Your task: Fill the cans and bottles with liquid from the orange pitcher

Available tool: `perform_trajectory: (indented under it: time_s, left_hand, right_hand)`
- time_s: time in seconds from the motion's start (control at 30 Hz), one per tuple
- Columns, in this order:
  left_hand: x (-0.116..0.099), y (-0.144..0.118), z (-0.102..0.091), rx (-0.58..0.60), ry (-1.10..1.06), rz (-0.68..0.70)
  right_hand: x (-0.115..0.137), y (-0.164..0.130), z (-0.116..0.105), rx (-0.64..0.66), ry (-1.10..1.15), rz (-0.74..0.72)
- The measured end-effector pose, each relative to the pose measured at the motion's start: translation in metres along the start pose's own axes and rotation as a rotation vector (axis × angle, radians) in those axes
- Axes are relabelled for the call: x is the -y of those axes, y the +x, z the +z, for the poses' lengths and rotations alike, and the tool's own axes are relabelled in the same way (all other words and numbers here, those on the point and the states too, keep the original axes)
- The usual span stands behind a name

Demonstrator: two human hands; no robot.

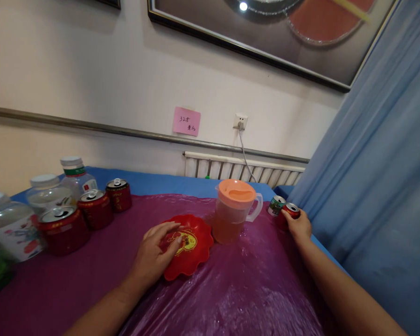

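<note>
My right hand (299, 227) is closed round a red drink can (291, 211) at the right side of the table. A smaller green and white can (276, 205) stands just left of it. Over the left part of a red scalloped plate (198, 254) is my left hand (157, 249), its fingers stretched out and apart. Yellow printing marks the plate's middle. Behind and to the right of the plate stands a clear plastic pitcher (228, 227) with an orange lid, partly filled with amber liquid. Its handle points right.
On the left stand several red cans (95, 211), clear jars with white lids (12, 228) and a bottle (77, 181). Purple plastic sheeting (252, 289) covers the blue table. A blue curtain (381, 154) hangs at right; a radiator (213, 167) runs behind.
</note>
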State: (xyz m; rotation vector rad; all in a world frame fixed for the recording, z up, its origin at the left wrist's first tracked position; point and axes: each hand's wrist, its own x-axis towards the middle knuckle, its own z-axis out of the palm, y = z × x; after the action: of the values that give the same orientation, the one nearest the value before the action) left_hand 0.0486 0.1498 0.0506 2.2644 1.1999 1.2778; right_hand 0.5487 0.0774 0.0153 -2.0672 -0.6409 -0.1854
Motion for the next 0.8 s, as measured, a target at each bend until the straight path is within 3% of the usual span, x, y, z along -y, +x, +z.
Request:
perform_trajectory:
  time_s: [0.2,0.37,0.53,0.63,0.8]
  left_hand:
    - [0.0,0.002,-0.001,-0.002,-0.01,-0.008]
    - [-0.001,0.003,0.001,-0.017,-0.02,0.001]
    - [-0.008,0.0,0.003,-0.079,-0.006,-0.01]
    - [-0.009,-0.002,0.001,-0.16,0.0,-0.022]
    - [-0.006,0.0,-0.018,-0.323,0.043,-0.016]
  right_hand:
    - [0.006,0.0,-0.013,0.024,0.045,0.033]
    - [0.023,-0.028,-0.039,-0.084,0.14,-0.002]
    - [0.08,-0.119,-0.07,0.01,0.377,-0.186]
    - [0.134,-0.193,-0.086,0.205,0.722,-0.479]
    - [0.201,-0.286,-0.082,0.423,0.918,-0.796]
